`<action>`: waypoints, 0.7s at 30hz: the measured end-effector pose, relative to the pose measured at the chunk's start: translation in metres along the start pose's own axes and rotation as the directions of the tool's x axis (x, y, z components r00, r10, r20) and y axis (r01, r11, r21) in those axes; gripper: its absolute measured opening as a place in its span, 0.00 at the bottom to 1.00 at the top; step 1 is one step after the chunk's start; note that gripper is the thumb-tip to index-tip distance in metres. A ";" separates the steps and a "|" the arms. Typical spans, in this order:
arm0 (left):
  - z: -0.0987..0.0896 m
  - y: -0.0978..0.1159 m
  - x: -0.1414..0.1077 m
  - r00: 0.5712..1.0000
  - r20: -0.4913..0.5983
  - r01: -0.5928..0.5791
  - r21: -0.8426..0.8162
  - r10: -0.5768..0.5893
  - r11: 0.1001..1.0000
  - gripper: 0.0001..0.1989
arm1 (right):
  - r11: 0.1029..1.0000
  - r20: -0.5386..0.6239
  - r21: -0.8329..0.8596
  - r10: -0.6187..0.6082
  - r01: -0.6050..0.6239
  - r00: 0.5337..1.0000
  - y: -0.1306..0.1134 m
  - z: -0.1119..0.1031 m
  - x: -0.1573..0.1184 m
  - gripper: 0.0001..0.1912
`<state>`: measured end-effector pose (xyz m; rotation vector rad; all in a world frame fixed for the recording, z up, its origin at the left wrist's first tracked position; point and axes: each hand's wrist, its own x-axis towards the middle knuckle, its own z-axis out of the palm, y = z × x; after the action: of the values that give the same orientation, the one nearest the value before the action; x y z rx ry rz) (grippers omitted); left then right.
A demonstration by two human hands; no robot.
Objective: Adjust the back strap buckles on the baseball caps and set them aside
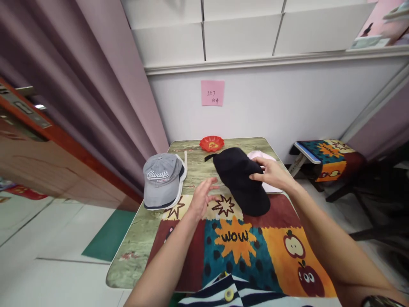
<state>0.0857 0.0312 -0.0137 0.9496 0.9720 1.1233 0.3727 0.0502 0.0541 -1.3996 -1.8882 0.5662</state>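
A black baseball cap (241,175) is tilted over the table, its brim toward the near right and a strap sticking out at its far left. My right hand (270,172) pinches the cap's right side between thumb and fingers. My left hand (203,198) is left of the cap, apart from it, with fingers spread and nothing in them. A pale pink cap (273,187) lies partly hidden behind the black one and my right hand. On the table's left side, a grey cap (161,179) lettered "Always" sits on top of other caps, whose dark and white brims show beneath.
A red scalloped dish (211,144) stands at the table's far edge. A colourful patterned mat (236,256) covers the near part of the wood-look table (128,251). Right of it is a cloth-covered stool (332,157); a wooden door (64,149) and a curtain are on the left.
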 end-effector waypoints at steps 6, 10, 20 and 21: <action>0.025 0.079 0.015 0.987 0.019 -0.156 -0.134 0.160 0.979 0.22 | 0.992 -0.268 -0.053 -0.127 0.116 0.955 -0.010 0.057 -0.008 0.15; 0.025 0.080 0.019 0.964 0.082 -0.254 0.010 0.253 0.967 0.22 | 0.963 -0.420 -0.251 -0.198 0.096 0.886 0.001 0.099 -0.023 0.26; -0.018 0.032 0.016 0.955 0.275 -0.229 0.463 0.107 0.856 0.17 | 0.992 -0.189 0.037 0.123 -0.119 0.974 -0.009 0.083 -0.058 0.12; -0.019 0.033 0.016 0.949 0.296 -0.241 0.461 0.108 0.854 0.18 | 0.994 -0.212 0.087 0.078 -0.061 0.974 -0.016 0.080 -0.054 0.12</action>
<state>0.0616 0.0546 0.0101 1.5912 0.9858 0.8779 0.3109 -0.0008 -0.0014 -1.4190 -1.6339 0.4966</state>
